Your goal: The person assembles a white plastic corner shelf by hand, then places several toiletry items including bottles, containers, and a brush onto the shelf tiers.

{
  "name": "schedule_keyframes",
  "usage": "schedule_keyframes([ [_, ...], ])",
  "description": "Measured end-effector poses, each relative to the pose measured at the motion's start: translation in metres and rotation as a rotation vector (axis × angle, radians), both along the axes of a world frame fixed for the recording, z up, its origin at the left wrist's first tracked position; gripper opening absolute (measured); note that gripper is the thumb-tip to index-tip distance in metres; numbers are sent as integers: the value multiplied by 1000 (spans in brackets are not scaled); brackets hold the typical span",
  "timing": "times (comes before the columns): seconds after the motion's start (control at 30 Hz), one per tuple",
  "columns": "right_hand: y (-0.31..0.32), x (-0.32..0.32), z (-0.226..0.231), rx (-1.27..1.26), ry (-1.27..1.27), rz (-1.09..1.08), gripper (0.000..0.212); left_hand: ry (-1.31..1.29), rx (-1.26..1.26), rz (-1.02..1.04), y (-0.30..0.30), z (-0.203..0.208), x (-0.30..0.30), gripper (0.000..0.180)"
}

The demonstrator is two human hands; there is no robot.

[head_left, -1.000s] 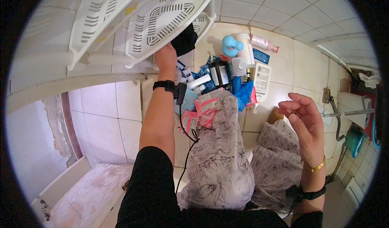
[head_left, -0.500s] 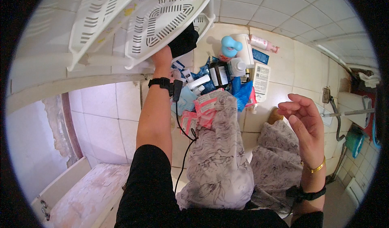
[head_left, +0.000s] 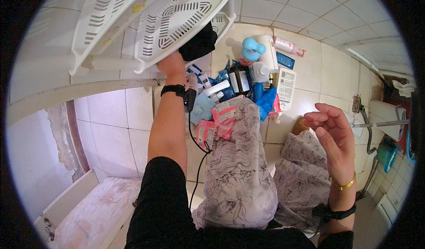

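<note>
My left hand [head_left: 171, 65] reaches in below the front rim of a white slotted corner shelf [head_left: 148, 69], which covers most of its fingers. A bunched black cloth [head_left: 199, 44] sticks out past those fingers, and the hand appears closed on it. My right hand [head_left: 331, 134] hovers over the floor at the right, fingers loosely curled and apart, with nothing in it. Between the two, a group of toiletries stands on the tiles: a dark bottle with a white label [head_left: 239, 80], a white bottle [head_left: 260, 72], a light-blue-topped bottle [head_left: 253, 50] and pink-and-white packets [head_left: 228, 110].
A pink pump bottle [head_left: 287, 46] and a white labelled bottle [head_left: 287, 88] lie farther right. Blue plastic [head_left: 266, 104] is crumpled near my knees. At the far right are a grey hose [head_left: 369, 138] and a metal bar [head_left: 387, 123]. A peeling door [head_left: 95, 209] stands lower left.
My left hand has shifted slightly left and toward me under the shelf, with the black cloth. The shelf appears a little lower and farther left. My right hand has barely moved.
</note>
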State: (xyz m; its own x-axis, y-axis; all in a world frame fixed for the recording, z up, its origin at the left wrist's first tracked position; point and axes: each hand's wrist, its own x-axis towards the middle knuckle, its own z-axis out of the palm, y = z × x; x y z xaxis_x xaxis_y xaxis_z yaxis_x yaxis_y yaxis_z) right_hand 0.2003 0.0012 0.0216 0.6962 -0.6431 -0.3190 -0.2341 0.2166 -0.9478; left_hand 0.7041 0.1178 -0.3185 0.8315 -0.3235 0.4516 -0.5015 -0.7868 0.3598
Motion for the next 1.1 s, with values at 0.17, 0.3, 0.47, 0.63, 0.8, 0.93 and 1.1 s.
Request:
schedule_keyframes([
  [0.17, -3, 2, -6, 4, 3, -8, 47, 70, -69, -91, -6, 7, 6, 41],
  [0.3, -4, 2, -11, -4, 16, -13, 47, 20, -60, -92, -10, 3, 5, 42],
  [0.47, -7, 1, -10, 11, 25, -15, 47, 42, 56, -11, -15, -6, 4, 46],
  [0.63, -6, -1, -4, 10, 37, -14, 48, 19, 138, 22, -17, -16, 9, 48],
  [0.8, -9, -6, -6, 25, 19, -20, 50, 166, 41, -16, -24, -17, 6, 49],
  [0.93, -11, -7, -6, 36, 19, -4, 52, -18, 40, -61, -25, -22, 8, 49],
  [1.1, -12, -6, -6, 36, 26, -1, 53, 92, -78, -50, -26, -28, 13, 48],
])
